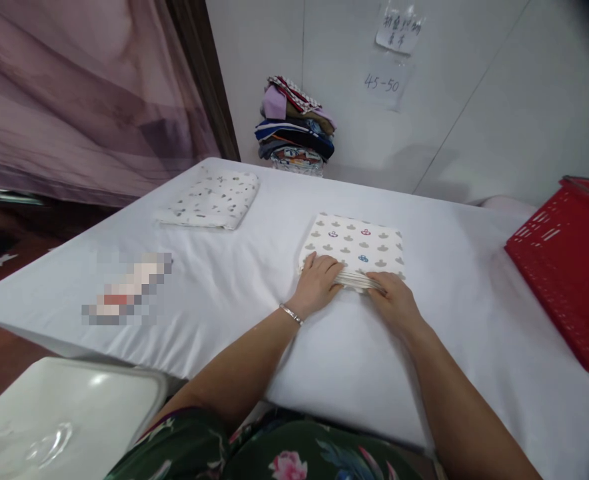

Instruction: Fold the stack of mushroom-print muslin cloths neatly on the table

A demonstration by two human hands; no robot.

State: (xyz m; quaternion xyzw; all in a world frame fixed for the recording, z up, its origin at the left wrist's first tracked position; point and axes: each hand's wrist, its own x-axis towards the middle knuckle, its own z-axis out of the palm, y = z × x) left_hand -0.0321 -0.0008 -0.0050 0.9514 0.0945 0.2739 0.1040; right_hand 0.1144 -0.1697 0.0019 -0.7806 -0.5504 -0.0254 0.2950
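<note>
A folded cream cloth with a small crown print (355, 245) lies on the white table cover (224, 280) in front of me. My left hand (317, 283) rests on its near left corner, fingers curled over the edge. My right hand (392, 300) grips the near edge, fingers wrapped round the stacked layers. A thin bracelet sits on my left wrist. A second folded cloth, white with a speckled print (212, 199), lies apart at the far left of the table.
A stack of folded coloured clothes (294, 127) stands at the back against the wall. A red plastic basket (569, 267) sits at the right edge. A white tub (59, 413) is below the table's near left corner. A blurred patch lies at left.
</note>
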